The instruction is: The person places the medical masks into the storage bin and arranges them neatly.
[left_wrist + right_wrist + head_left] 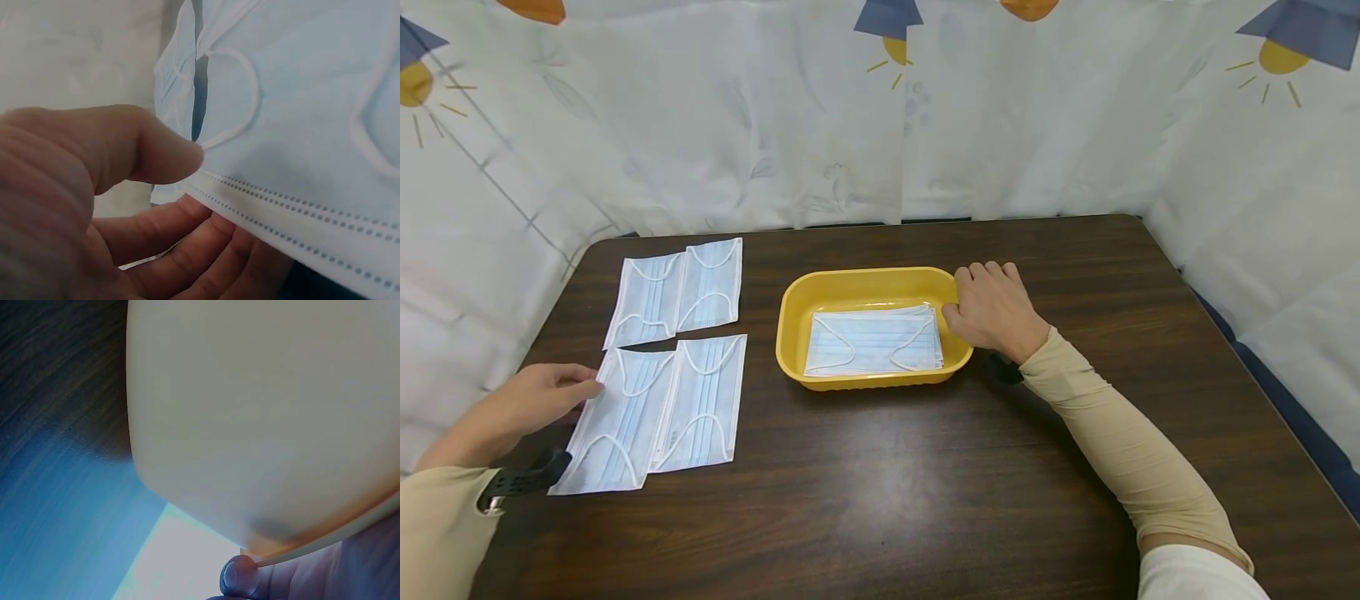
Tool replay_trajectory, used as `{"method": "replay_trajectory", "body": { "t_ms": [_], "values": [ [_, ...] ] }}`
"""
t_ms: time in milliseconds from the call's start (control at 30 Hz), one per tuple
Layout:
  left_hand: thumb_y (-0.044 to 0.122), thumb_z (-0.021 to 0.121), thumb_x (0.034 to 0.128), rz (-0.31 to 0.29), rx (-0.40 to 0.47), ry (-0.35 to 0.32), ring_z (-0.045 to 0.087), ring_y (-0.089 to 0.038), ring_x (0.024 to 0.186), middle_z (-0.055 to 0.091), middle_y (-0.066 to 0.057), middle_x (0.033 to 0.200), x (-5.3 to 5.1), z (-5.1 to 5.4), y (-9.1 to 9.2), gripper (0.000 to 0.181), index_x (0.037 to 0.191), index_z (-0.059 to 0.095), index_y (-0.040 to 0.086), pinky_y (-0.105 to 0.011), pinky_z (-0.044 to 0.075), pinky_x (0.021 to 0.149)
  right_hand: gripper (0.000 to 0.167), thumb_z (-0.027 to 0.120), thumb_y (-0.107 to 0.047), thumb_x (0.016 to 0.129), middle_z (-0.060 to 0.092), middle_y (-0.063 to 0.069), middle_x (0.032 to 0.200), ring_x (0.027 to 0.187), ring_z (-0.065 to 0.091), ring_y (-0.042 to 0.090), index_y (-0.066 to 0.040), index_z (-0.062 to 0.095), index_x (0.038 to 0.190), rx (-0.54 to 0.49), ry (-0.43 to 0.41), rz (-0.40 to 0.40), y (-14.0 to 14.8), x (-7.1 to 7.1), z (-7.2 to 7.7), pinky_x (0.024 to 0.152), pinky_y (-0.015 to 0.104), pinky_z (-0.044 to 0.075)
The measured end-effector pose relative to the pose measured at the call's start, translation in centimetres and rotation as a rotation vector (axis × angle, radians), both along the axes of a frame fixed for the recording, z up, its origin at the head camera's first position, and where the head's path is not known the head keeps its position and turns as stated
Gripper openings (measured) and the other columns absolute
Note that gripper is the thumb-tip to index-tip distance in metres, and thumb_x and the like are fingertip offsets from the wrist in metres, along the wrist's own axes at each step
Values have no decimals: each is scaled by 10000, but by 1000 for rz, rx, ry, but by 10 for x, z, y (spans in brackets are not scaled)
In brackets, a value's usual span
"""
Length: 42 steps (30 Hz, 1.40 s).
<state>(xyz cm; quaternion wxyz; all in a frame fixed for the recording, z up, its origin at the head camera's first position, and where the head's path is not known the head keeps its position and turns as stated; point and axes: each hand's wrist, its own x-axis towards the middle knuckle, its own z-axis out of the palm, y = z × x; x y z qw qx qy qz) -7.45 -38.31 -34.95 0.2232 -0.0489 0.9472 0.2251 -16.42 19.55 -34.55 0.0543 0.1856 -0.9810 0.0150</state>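
The near-left mask [628,417] lies at 8 o'clock from the tray, its left edge in a light pinch — the left hand [523,408] sets its thumb above and its fingers beneath, perhaps because an edge is the simplest place to take so thin a sheet. The near-right mask [700,392] adjoins it at 3 o'clock, and two far masks [709,283] lie just past both at 12; all four show their loops upward, probably laid out in pairs so that each is easy to reach. The tray [793,333] stands well apart at 2 o'clock from the pinched mask and bears a neat stack [872,343], likely kept flat and lengthwise to fit the floor. The right hand [996,308] is clamped on the tray's rim at 3 o'clock, seemingly to steady it. No brand or label can be read on masks, tray or the black strap [523,481]; the curtain [820,125] at the table's [880,517] 12 o'clock carries printed shapes — no legible words.
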Motion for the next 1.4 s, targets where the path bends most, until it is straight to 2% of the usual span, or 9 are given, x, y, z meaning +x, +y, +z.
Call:
{"method": "replay_trajectory", "body": {
  "t_ms": [100, 200, 333, 400, 600, 800, 933, 1133, 1400],
  "values": [
    [317, 619, 1012, 3, 7, -1, 669, -329, 911, 665, -366, 1107, 1, -2, -4, 645, 1294, 474, -245, -528, 581, 793, 282, 413, -289, 937, 578, 118, 857, 794, 510, 323, -41, 547, 915, 0, -4, -1, 0, -1, 0, 797, 457, 374],
    [320, 679, 981, 9, 13, 9, 646, -260, 882, 702, -274, 1044, 3, -2, -5, 669, 1305, 468, -226, -433, 580, 766, 275, 415, -284, 934, 569, 115, 842, 781, 503, 320, -42, 542, 904, -2, 0, 1, 0, -1, 0, 783, 449, 367],
    [257, 684, 984, 15, 54, 17, 637, -146, 807, 736, -159, 991, 5, -2, -3, 621, 1319, 443, -207, -281, 537, 692, 269, 418, -281, 933, 548, 112, 815, 761, 490, 316, -41, 529, 884, -5, 11, 8, 0, 0, 0, 765, 440, 354],
    [240, 670, 995, 28, 84, 1, 648, -131, 793, 748, -152, 993, 6, -1, -3, 619, 1339, 411, -204, -259, 542, 672, 270, 417, -281, 932, 542, 111, 808, 753, 485, 313, -39, 524, 880, -4, 14, 10, 1, 0, 0, 759, 437, 350],
    [243, 601, 1040, 52, 146, -68, 678, -156, 824, 754, -133, 1030, 7, 2, -3, 617, 1392, 336, -189, -301, 579, 700, 284, 433, -295, 938, 562, 115, 831, 778, 502, 317, -35, 545, 914, -5, -2, 3, 0, 0, 0, 784, 450, 370],
    [305, 549, 1066, 53, 165, -91, 661, -120, 809, 734, -50, 998, 9, 4, -5, 638, 1432, 292, -149, -303, 575, 701, 297, 433, -301, 946, 591, 124, 873, 812, 521, 324, -33, 560, 948, 5, -20, -6, 0, -1, 1, 820, 468, 397],
    [285, 580, 1051, 56, 185, -104, 688, -121, 833, 747, -73, 1042, 11, 6, -5, 686, 1466, 239, -143, -316, 578, 714, 304, 429, -307, 948, 590, 125, 875, 813, 519, 323, -30, 556, 949, 6, -24, -6, -1, 0, 1, 824, 472, 400],
    [180, 617, 1026, 22, 199, -98, 704, -102, 835, 744, -199, 1137, 14, 13, -4, 722, 1470, 184, -188, -313, 587, 720, 281, 429, -294, 944, 569, 115, 841, 781, 507, 316, -39, 544, 918, 1, -15, -4, 0, -1, 1, 799, 457, 387],
    [173, 627, 1021, 35, 205, -57, 701, -102, 799, 755, -140, 1094, 18, 17, -4, 714, 1470, 192, -172, -306, 592, 695, 282, 424, -295, 946, 563, 115, 838, 780, 508, 318, -39, 536, 914, 0, -20, 2, 0, 0, 2, 794, 455, 384]
  ]
}}
